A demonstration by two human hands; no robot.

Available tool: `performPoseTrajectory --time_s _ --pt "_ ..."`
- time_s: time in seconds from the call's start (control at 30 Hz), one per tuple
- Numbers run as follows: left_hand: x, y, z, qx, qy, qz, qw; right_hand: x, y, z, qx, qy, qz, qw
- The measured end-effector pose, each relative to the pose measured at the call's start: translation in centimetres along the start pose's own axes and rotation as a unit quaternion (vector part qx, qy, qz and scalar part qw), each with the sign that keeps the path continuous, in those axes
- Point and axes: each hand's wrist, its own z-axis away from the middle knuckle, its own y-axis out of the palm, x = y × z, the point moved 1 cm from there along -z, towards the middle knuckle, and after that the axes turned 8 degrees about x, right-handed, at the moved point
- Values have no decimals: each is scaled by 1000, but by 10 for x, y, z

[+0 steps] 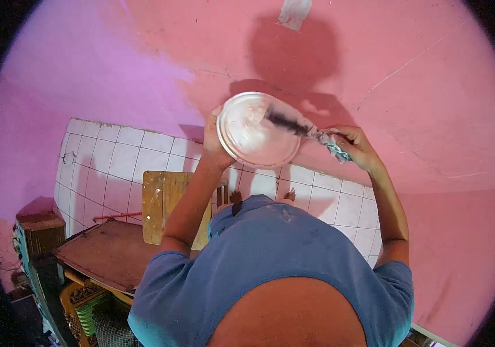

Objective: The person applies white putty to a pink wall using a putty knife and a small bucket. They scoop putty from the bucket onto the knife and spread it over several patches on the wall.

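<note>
My left hand (216, 141) is closed on the left rim of a round white lid (241, 147), holding it in front of the wall. White paste (251, 124) is smeared over the lid's face. My right hand (358, 148) grips a putty knife (289, 124) by its handle, which has white and teal colouring. The dark blade reaches left over the lid and is smeared by motion, so I cannot tell whether it touches the paste.
The pink wall (421, 110) has a white patch (294, 14) high up and turns purple at left. White tiles (123, 151) lie below. A wooden board (155, 202) and a brown tabletop (106, 254) stand at my left, near a brown box (40, 231).
</note>
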Motion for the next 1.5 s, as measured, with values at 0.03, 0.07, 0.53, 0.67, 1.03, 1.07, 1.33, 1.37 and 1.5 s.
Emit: performPoseTrajectory --time_s 0.03,0.07,0.53,0.67,1.03,1.07,1.33,1.37,1.5 --pt "-1 5 4 -14 39 -22 999 4 5 5 -39 -8 -2 999" --pt "-4 7 6 -25 79 -46 996 7 11 8 -79 -17 -3 997" --pt "-19 -17 17 72 153 71 983 8 62 12 -222 -203 472 829" --pt "-23 -12 18 22 182 35 983 23 56 20 -182 -190 467 844" --pt "-27 -29 22 -45 197 2 979 37 42 21 -108 -58 190 974" --pt "-24 -32 20 45 185 72 979 30 47 13 -97 -36 62 993" --pt "-32 -27 25 -65 233 1 970 -20 60 -21 -63 10 -178 982" --pt "-34 -28 26 5 231 20 973 -19 56 -18 -60 28 -146 987" --pt "-35 -26 30 -71 239 -33 968 -17 50 -3 -62 87 -131 986"
